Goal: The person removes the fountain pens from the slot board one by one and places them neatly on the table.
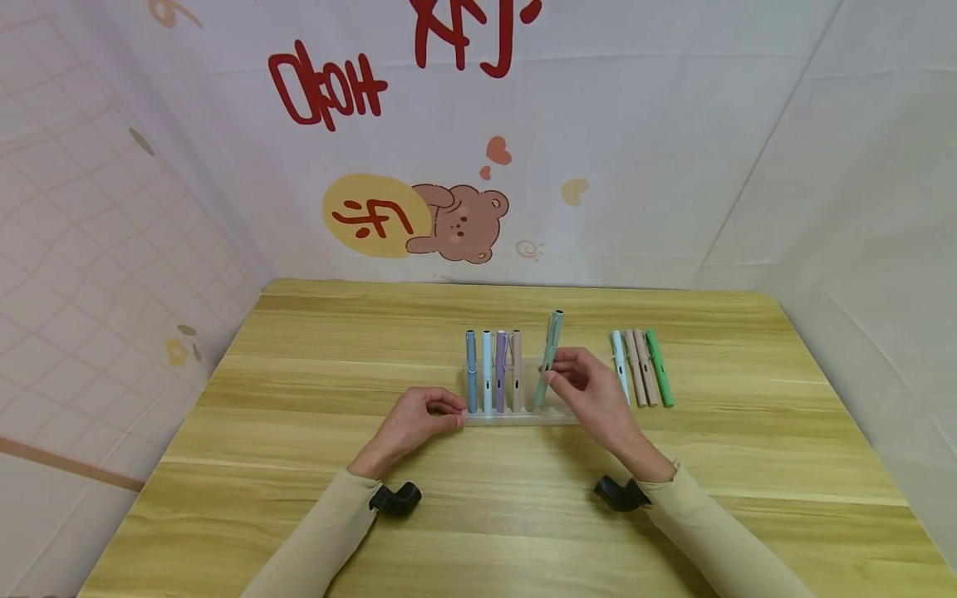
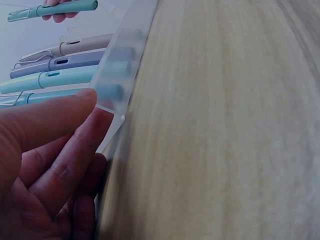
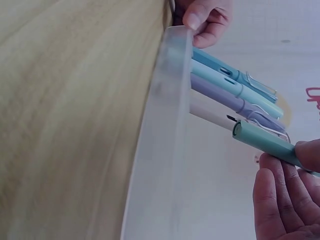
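A clear plastic pen rack (image 1: 493, 420) stands on the table, with a blue pen (image 1: 471, 374), a light blue pen (image 1: 488, 374), a purple pen (image 1: 501, 374) and a beige pen (image 1: 516, 374) upright in its left part. At the rack's left end my left hand (image 1: 419, 418) grips the corner between thumb and fingers. My right hand (image 1: 592, 397) pinches a pale green pen (image 3: 265, 140), tilted, with its clip end up. The pen's lower end is over the rack, right of the beige pen, and apart from the rack's front strip in the right wrist view.
Right of the right hand, a light blue pen (image 1: 620, 361), two brown pens (image 1: 646, 370) and a bright green pen (image 1: 660, 370) lie side by side on the wooden table (image 1: 493, 515). A printed white cloth (image 1: 635, 149) hangs behind the table.
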The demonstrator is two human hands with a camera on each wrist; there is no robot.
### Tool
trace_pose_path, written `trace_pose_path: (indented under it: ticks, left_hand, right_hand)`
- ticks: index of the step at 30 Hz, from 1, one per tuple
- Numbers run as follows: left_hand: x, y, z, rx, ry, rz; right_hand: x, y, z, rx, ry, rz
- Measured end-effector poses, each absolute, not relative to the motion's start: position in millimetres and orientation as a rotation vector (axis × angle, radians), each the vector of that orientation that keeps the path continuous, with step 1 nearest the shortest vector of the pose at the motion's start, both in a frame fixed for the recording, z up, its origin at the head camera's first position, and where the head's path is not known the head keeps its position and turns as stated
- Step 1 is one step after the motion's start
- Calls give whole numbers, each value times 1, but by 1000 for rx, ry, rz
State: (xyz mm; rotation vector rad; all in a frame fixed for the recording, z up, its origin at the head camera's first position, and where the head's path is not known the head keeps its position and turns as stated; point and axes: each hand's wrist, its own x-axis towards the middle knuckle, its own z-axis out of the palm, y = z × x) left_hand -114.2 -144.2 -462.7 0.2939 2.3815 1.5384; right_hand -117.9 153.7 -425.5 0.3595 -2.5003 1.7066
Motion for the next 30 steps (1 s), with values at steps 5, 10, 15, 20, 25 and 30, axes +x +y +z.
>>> trace_pose_path:
  ticks: [5, 10, 15, 20, 25, 30]
  left_hand:
    - [-114, -144, -463, 291, 2385, 1533]
    - [-114, -144, -462, 288, 2382, 1542]
    - [-113, -143, -460, 289, 2374, 1559]
    - [-115, -142, -461, 277, 2371, 1544]
    - [-115, -142, -461, 272, 2373, 1525]
    - [-114, -144, -460, 271, 2382, 1516]
  right_hand:
    - [-116, 159, -424, 355, -2490, 1701]
    - [-113, 166, -421, 343, -2490, 1704]
    - [-112, 174, -418, 330, -2475, 1688]
    - [-111, 184, -419, 326, -2457, 1659]
    - [-110, 193, -419, 300, -2456, 1639]
    - [-108, 200, -418, 281, -2443, 1659]
